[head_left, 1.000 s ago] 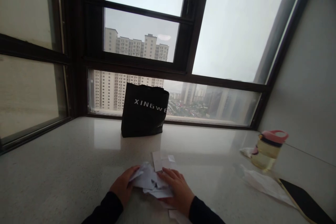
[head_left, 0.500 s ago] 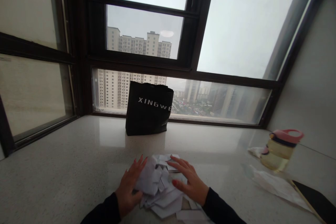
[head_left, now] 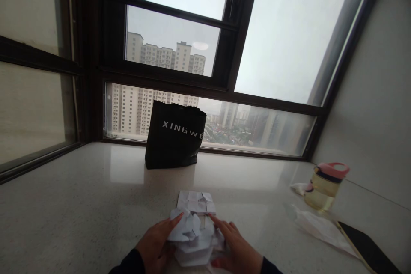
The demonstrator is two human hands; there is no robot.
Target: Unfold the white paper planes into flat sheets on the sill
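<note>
A loose pile of folded white papers (head_left: 195, 244) lies on the pale speckled counter, close to me. My left hand (head_left: 156, 242) grips its left side, with a fingertip resting on a crumpled upper piece. On the opposite side, my right hand (head_left: 239, 244) is curved against the papers, its index finger touching near the top. Just beyond my fingertips, a flat square of creased paper (head_left: 195, 200) lies at the pile's far edge. The undersides of both hands and the lower papers are partly hidden.
A black bag (head_left: 175, 141) with white lettering stands by the window. To the right are a bottle (head_left: 324, 192) with a pink lid, crumpled white plastic or tissue (head_left: 321, 227) and a dark flat device (head_left: 366, 244). A wall (head_left: 369, 137) bounds the right side.
Both hands have drawn back toward me and closed in around the pile. The flat creased square at the far edge is now uncovered. The view has turned slightly right.
</note>
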